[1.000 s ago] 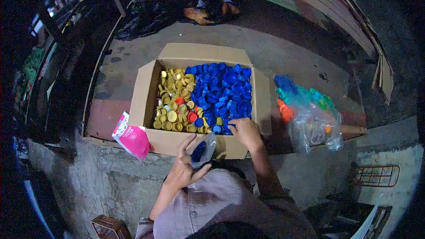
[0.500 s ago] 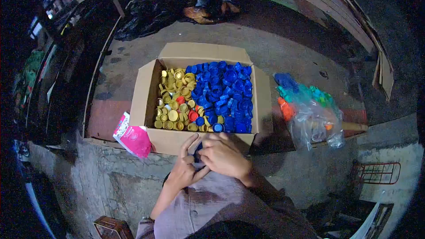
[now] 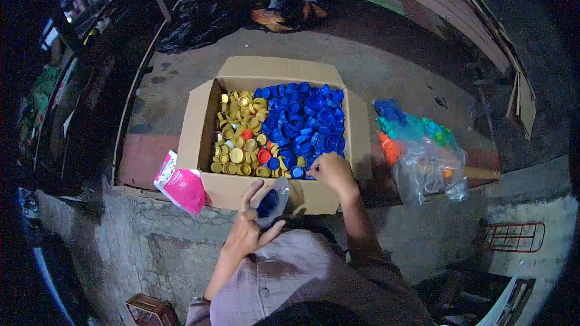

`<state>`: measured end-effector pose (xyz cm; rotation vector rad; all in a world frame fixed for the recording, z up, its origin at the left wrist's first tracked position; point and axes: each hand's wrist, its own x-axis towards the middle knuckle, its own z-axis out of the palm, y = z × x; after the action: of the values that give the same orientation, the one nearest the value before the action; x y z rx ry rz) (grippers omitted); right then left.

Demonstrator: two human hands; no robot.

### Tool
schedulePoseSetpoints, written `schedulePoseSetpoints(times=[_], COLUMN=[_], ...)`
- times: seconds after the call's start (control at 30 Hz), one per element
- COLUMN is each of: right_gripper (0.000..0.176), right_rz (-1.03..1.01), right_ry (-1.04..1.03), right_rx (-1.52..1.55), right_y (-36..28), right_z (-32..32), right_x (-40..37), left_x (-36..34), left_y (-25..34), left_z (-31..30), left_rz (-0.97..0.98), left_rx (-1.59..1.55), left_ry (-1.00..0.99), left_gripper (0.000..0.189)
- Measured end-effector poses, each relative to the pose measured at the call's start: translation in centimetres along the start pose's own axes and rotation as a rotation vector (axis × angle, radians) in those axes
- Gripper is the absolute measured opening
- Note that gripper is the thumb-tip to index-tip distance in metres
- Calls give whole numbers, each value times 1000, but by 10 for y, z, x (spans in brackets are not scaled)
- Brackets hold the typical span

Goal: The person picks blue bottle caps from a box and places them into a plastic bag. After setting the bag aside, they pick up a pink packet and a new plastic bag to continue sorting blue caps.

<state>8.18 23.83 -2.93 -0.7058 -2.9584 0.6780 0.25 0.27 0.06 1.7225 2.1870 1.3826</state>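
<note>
An open cardboard box (image 3: pixel 194 127) stands in front of me, full of plastic bottle caps. Yellow caps (image 3: pixel 236 156) with a few red ones fill its left part, and blue caps (image 3: pixel 294 122) the right. My left hand (image 3: pixel 244 234) grips a small clear plastic bag (image 3: pixel 281 198) with dark blue caps inside, held by the box's near flap. My right hand (image 3: pixel 334 174) reaches over the near right corner, fingertips pinched together at the blue caps. Whatever lies between those fingertips is hidden.
Left of the box lies a pink-and-white packet (image 3: pixel 184 190). Clear plastic bags (image 3: pixel 423 156) with blue, green and orange contents lie to the right. Black plastic sheeting (image 3: pixel 202 26) is at the back, near another person's hand (image 3: pixel 311 11). A red wire rack (image 3: pixel 515 237) stands at far right.
My right hand has left the small bag and moved up and right to the blue caps in the box. My left hand keeps the bag, which now shows more fully.
</note>
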Motion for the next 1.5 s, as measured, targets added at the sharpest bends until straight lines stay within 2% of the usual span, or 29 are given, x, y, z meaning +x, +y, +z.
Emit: schedulePoseSetpoints(times=[0.1, 0.17, 0.2, 0.27, 0.33, 0.4, 0.53, 0.6, 0.67, 0.73, 0.77, 0.83, 0.87, 0.93, 0.97, 1.07, 1.1, 1.17, 1.23, 1.3, 1.33, 1.4, 1.43, 1.47, 1.5], right_gripper=[17, 17, 17, 17, 17, 15, 16, 12, 11, 15, 15, 20, 20, 21, 18, 17, 17, 19, 21, 23, 23, 19, 13, 13, 12], right_rz=[-28, -59, -63, 124, 126, 96, 66, -50, -63, 95, 93, 211, 212, 133, -86, -124, -103, -181, -250, -31, -31, -349, -538, -533, -482], right_ry=[24, 150, 144, 221, 218, 319, 396, 405, 444, 355, 353, 12, 13, -406, -564, -638, -598, -542, -493, 28, 20, 44, 240, 245, 206], right_rx=[12, 117, 117, 351, 431, 727, 713, 342, 326, 647, 648, 1730, 1730, 2522, 2581, 2622, 2641, 2571, 2497, 1462, 1465, 490, 240, 239, 379], right_y=[0, 1, 1, -5, -2, 8, 2, -16, -17, -15, -16, -23, -24, -26, -29, -49, -52, -53, -59, -74, -86, -107, -110, -109, -108], right_z=[0, -4, -6, -15, -10, 6, 4, -17, -17, -13, -14, -19, -15, -8, -7, -17, -17, -16, -20, -34, -46, -68, -59, -60, -61], right_x=[1, 1, -1, -5, -4, 0, -1, -7, -8, -10, -13, -23, -28, -34, -33, -36, -38, -39, -44, -58, -57, -51, -46, -45, -46], left_x=[-2, 1, 1, 1, 2, 3, 2, 2, 3, 3, 3, 2, 2, 6, 8, 12, 13, 15, 13, 11, 13, 11, 9, 7, 7], left_y=[-1, 3, 4, 6, 7, 8, 6, 5, 5, 5, 4, 1, 0, 3, 5, 8, 9, 10, 11, 13, 14, 14, 13, 11, 6], left_z=[-1, -3, -3, -2, -2, -3, -2, -1, 1, 1, 2, 5, 6, 4, 2, -2, -4, -7, -8, -9, -11, -12, -11, -9, -4], left_rz=[-25, -21, -27, -90, -81, -68, -24, -35, -25, -31, -38, -14, 15, 6, -5, 25, 25, 72, 16, -48, -27, -7, 35, 79, 191], left_rx=[-28, 7, 9, -57, -41, -24, 22, 7, -10, -15, -21, -29, -39, -31, -20, 36, 35, 77, 24, -27, -28, -29, -36, -44, -91], left_ry=[26, 9, 12, 11, 12, 9, 6, 10, 10, 14, 19, 37, 54, 42, 29, 7, 7, 6, 12, 14, 18, 17, 27, 38, 132], left_gripper=[52, 51, 51, 48, 47, 47, 46, 46, 46, 46, 45, 44, 44, 44, 44, 45, 45, 46, 47, 48, 48, 48, 49, 49, 51])
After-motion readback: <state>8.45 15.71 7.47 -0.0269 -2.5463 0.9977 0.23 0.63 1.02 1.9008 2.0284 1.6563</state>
